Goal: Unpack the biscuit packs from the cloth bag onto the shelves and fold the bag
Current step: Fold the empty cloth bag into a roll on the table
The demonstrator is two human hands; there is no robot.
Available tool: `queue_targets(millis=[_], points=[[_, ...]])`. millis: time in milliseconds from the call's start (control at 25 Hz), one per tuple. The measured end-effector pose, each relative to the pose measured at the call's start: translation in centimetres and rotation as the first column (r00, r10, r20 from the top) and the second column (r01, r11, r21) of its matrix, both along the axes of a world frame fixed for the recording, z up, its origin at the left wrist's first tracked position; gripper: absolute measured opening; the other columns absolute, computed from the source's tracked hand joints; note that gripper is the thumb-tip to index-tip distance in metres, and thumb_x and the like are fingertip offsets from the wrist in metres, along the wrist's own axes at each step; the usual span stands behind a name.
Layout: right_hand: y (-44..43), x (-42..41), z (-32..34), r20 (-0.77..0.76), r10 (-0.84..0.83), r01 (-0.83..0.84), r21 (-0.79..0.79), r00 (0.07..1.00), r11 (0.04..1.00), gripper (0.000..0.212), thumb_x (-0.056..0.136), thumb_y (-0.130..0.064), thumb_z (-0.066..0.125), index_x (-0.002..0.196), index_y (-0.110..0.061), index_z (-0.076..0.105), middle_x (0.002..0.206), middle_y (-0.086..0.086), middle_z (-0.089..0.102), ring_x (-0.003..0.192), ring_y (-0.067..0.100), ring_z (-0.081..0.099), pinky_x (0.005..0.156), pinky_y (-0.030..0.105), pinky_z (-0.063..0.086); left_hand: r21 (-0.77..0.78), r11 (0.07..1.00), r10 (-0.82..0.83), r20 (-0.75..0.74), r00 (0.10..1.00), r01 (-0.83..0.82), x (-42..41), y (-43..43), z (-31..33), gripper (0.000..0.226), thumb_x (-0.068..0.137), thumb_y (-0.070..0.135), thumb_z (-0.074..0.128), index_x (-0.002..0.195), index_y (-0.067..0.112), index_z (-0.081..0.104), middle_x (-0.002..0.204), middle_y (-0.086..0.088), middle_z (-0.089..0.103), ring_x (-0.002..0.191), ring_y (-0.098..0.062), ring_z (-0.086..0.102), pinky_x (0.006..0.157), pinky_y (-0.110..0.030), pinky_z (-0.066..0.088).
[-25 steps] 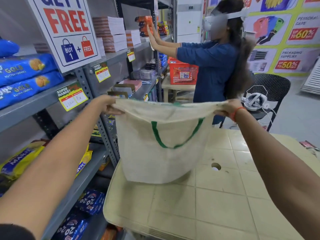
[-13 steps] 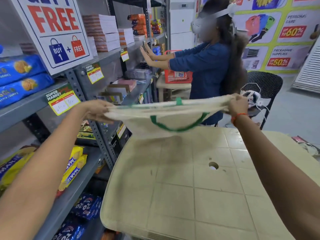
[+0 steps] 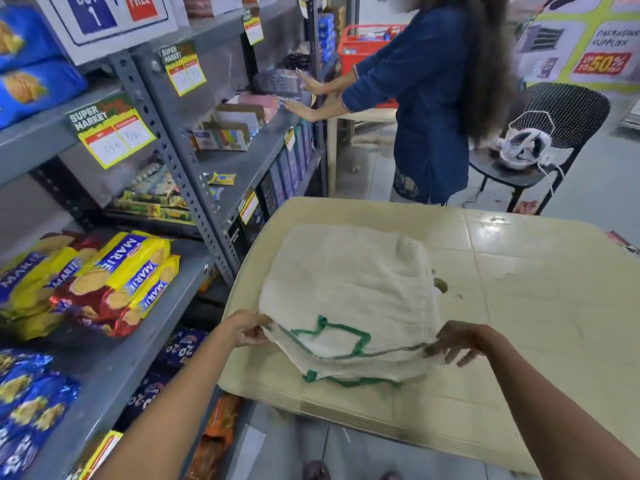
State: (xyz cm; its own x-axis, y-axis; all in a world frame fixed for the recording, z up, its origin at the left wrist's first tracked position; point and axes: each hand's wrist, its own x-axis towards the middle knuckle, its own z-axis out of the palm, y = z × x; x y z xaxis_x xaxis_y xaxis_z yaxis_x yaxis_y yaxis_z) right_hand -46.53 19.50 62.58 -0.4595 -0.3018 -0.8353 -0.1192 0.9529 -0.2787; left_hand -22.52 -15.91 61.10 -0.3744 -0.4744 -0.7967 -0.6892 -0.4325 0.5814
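1. The bag [image 3: 346,282] lies flat on the bench [image 3: 536,306], with its green handles [image 3: 332,336] at the near edge.
2. The left grip [image 3: 247,329] is clamped on the bag's near left corner, thumb and fingers pinching the cloth.
3. The right grip [image 3: 457,341] pinches the near right edge with its fingertips.
4. That edge is lifted slightly between the two.
5. Marie packs [image 3: 121,282] lie stacked on the shelf [image 3: 114,368], left of the bench.
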Motion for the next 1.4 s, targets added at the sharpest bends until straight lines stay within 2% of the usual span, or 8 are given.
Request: queue_targets(millis=[200,400,520,680,880,1000,1240,1400], points=[[-0.2,0.8,-2.3,-0.190,-0.009,-0.005,-0.072,0.982,0.997,0.020,0.079,-0.003,0.056,0.075,-0.022,0.059,0.073,0.006,0.057,0.056,0.015,0.050,0.053,0.027,0.048,-0.237,0.922,-0.272,0.166,0.948,0.306,1.5,-1.4,-1.7,0.014,0.088,-0.007,0.054,0.089,0.007,0.056,0.078,-0.010,0.058,0.068,-0.019,0.057,0.046,-0.024,0.054],[0.2,2.4,-2.5,0.032,-0.045,0.046,-0.004,0.998,0.999,0.030,0.066,-0.030,0.081,0.089,-0.026,0.063,0.108,0.008,0.061,0.079,0.014,0.057,0.054,0.025,0.054,-0.059,0.903,-0.399,0.249,0.882,0.425,4.1,-5.2,-3.4,0.006,0.085,-0.002,0.063,0.090,-0.001,0.059,0.082,-0.013,0.063,0.072,-0.019,0.065,0.073,-0.033,0.062],[-1.3,5.2,-4.4,0.094,0.137,-0.147,0.108,0.986,0.983,0.056,0.054,-0.031,0.088,0.097,-0.022,0.054,0.100,0.004,0.050,0.083,0.019,0.057,0.056,0.027,0.056,0.078,0.891,-0.453,0.139,0.880,0.446,3.8,-5.9,-3.7,0.020,0.083,-0.004,0.065,0.102,-0.003,0.060,0.099,-0.019,0.068,0.084,-0.021,0.070,0.077,-0.032,0.060],[-2.2,7.0,-5.9,-0.227,0.481,-0.441,0.206,0.847,0.873,0.028,0.072,-0.010,0.072,0.094,-0.018,0.057,0.108,0.009,0.062,0.085,0.024,0.059,0.073,0.028,0.049,0.065,0.877,-0.480,0.049,0.876,0.477,1.6,-6.3,-3.0,0.024,0.083,-0.005,0.065,0.106,-0.003,0.064,0.106,-0.020,0.069,0.084,-0.018,0.073,0.073,-0.023,0.060],[-1.6,5.0,-6.0,-0.218,0.210,-0.200,0.067,0.953,0.978,0.024,0.070,-0.010,0.069,0.091,-0.018,0.059,0.093,0.008,0.061,0.071,0.026,0.064,0.058,0.029,0.054,-0.004,0.739,-0.664,0.158,0.730,0.673,-1.6,-7.2,-1.0,0.037,0.077,-0.010,0.068,0.113,-0.006,0.062,0.106,-0.017,0.069,0.097,-0.024,0.068,0.082,-0.025,0.057],[-2.1,0.8,-4.5,-0.223,0.179,-0.173,0.047,0.958,0.984,0.018,0.079,-0.024,0.066,0.093,-0.013,0.061,0.093,0.010,0.064,0.076,0.027,0.066,0.067,0.033,0.058,-0.106,0.784,-0.590,0.176,0.788,0.611,-4.3,-8.6,0.6,0.029,0.085,0.003,0.065,0.112,-0.007,0.060,0.089,-0.012,0.068,0.077,-0.019,0.068,0.063,-0.025,0.058],[-5.4,-12.6,1.0,-0.356,-0.170,0.057,-0.307,0.919,0.950,0.036,0.084,-0.044,0.048,0.079,-0.010,0.060,0.084,0.014,0.058,0.080,0.026,0.054,0.061,0.030,0.036,-0.163,0.877,-0.430,0.151,0.890,0.451,-13.5,-12.1,4.2,0.014,0.092,0.021,0.059,0.094,0.006,0.059,0.079,-0.005,0.057,0.068,-0.016,0.054,0.066,-0.029,0.051],[-10.1,-20.3,0.2,-0.486,-0.294,0.118,-0.359,0.823,0.926,0.036,0.092,-0.027,0.049,0.108,0.003,0.061,0.113,0.026,0.063,0.108,0.039,0.057,0.083,0.035,0.044,-0.303,0.932,-0.221,-0.036,0.975,0.200,-20.9,-14.2,4.1,0.029,0.093,0.020,0.056,0.111,-0.003,0.056,0.081,-0.012,0.060,0.047,-0.010,0.057,0.064,-0.028,0.052]])
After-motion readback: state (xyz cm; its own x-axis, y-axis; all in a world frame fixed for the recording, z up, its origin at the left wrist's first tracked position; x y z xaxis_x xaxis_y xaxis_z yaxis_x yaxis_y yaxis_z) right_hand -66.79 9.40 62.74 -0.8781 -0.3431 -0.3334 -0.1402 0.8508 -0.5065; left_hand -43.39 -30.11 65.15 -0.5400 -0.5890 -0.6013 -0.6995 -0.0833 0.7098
